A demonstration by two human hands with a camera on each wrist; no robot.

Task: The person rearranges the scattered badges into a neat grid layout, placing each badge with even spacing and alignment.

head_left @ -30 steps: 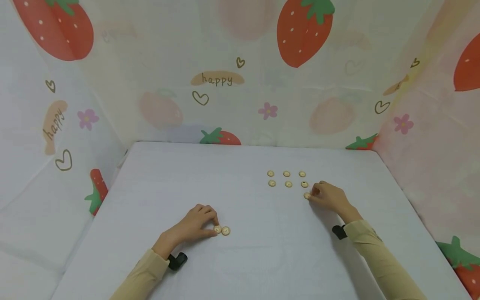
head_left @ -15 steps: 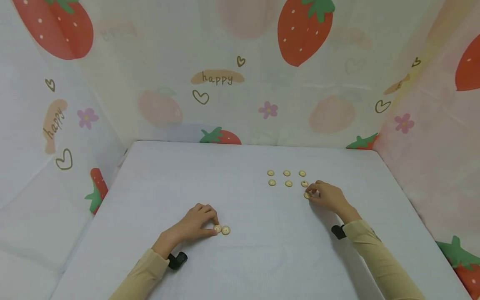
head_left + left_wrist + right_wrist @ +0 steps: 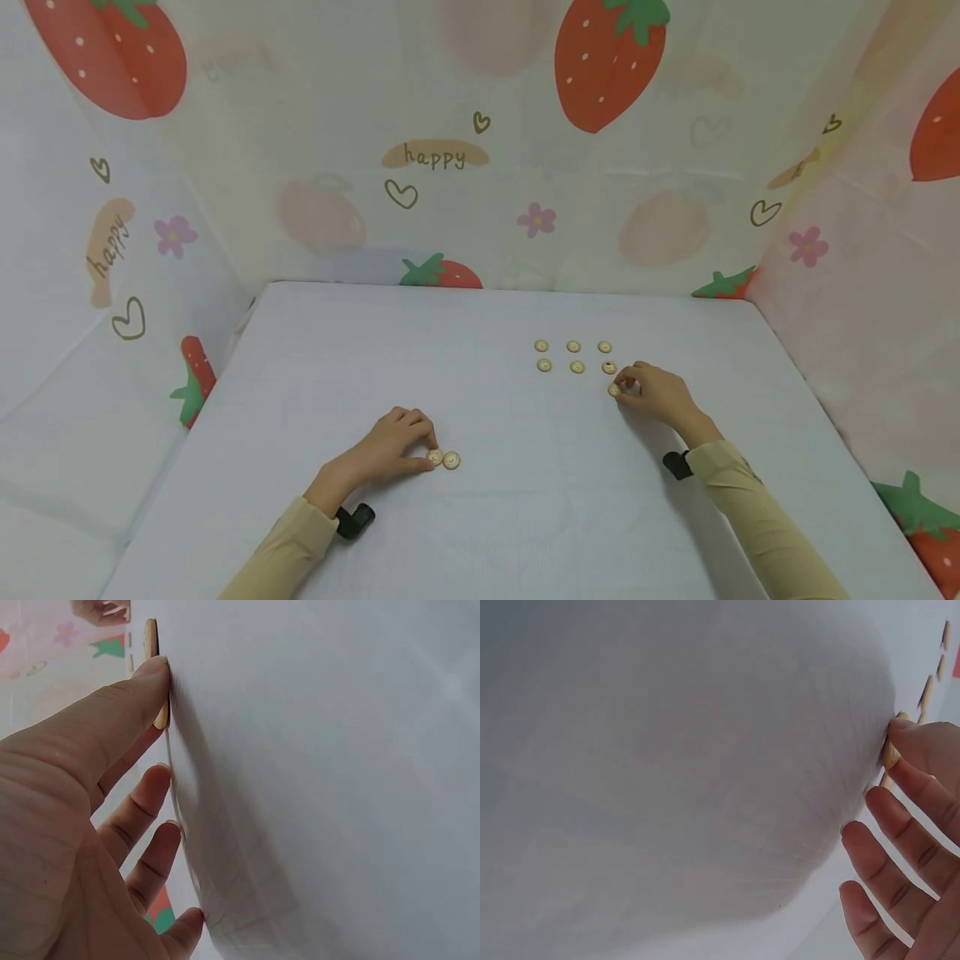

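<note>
My left hand (image 3: 393,446) pinches a round wooden button (image 3: 434,457) between thumb and index finger at the left-centre of the table. A second button (image 3: 452,461) lies against its right side. Farther back on the right, my right hand (image 3: 657,395) pinches another button (image 3: 615,389) by its edge, just in front of two short rows of similar buttons (image 3: 577,367). In the left wrist view the thumb covers part of the held button (image 3: 161,718). The right wrist view has thumb and index finger on the button (image 3: 890,754), with the other fingers spread.
A white cloth covers the table (image 3: 510,533). Fabric walls (image 3: 450,75) printed with strawberries, hearts and flowers rise behind it and at both sides. A black wrist camera (image 3: 356,522) sits under the left cuff, another camera (image 3: 677,464) under the right.
The right index finger has come down onto the button's far edge, and that button has barely shifted. The left hand and the other buttons stay where they were.
</note>
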